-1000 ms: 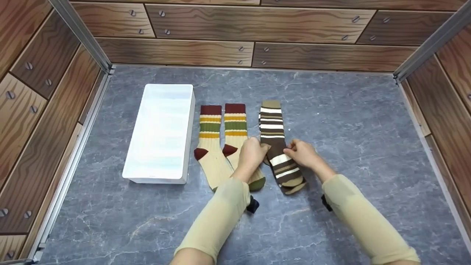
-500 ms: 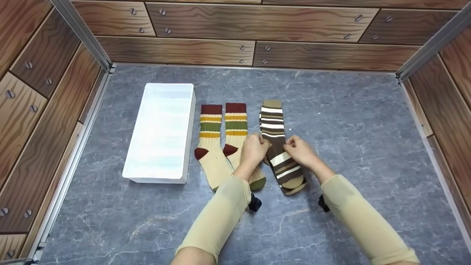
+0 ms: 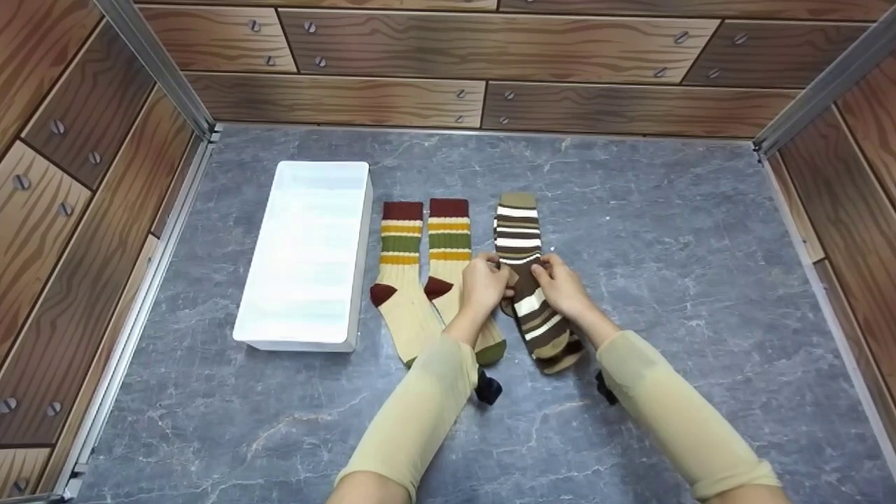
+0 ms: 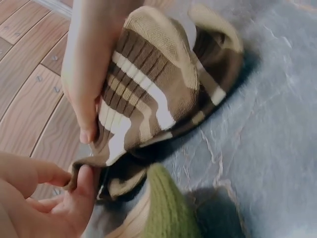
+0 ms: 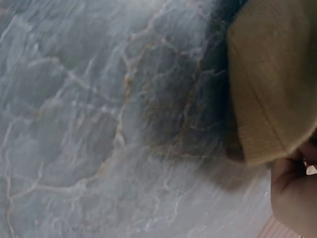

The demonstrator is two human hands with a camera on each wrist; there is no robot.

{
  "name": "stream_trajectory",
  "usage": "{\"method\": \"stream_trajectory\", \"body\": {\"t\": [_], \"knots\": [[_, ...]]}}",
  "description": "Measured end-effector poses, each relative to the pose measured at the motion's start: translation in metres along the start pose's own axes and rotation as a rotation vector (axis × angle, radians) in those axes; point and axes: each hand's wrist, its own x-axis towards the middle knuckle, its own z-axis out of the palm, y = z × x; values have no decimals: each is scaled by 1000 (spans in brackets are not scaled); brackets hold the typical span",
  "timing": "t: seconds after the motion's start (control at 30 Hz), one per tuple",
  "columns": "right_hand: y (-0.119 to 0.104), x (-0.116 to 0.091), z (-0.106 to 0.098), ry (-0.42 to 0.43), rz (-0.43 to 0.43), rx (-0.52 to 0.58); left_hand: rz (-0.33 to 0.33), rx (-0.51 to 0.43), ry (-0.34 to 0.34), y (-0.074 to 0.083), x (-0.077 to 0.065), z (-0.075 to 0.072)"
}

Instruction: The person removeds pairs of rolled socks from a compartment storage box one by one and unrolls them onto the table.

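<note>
A brown sock [image 3: 518, 241] with white and tan stripes lies on top of its match, whose tan toe [image 3: 564, 362] sticks out below. My left hand [image 3: 483, 287] pinches the upper sock's edge near the heel between thumb and finger, plain in the left wrist view. On the sock's other side, my right hand [image 3: 562, 287] grips the fabric at mid-foot, thumb on top. In the left wrist view the upper sock's foot [image 4: 148, 84] bulges up, with a dark gap beneath it. The right wrist view shows the tan toe [image 5: 272, 84] close up, with part of the right hand below.
Two cream socks, the left one [image 3: 402, 308] and the right one [image 3: 448, 245], lie side by side with maroon cuffs; my left forearm crosses them. A white plastic box [image 3: 301, 245] stands to their left. Wood-patterned walls [image 3: 392, 42] enclose the grey marbled surface.
My right hand has moved slightly left and up along the upper brown sock, whose foot now shifts left and uncovers more of the lower toe. The left hand has barely moved.
</note>
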Motion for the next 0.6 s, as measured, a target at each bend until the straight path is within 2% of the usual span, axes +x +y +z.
{"method": "stream_trajectory", "body": {"t": [0.17, 0.47, 0.6], "knots": [[0, 1, 0, -16, -3, 38, -49, -87, -25, -2, 0, 0], [2, 1, -6, -21, -19, 180, -52, -138, -63, 2, 1, -1], [0, 2, -14, -13, -26, 175, -42, -154, -57, 9, 1, 0]]}}
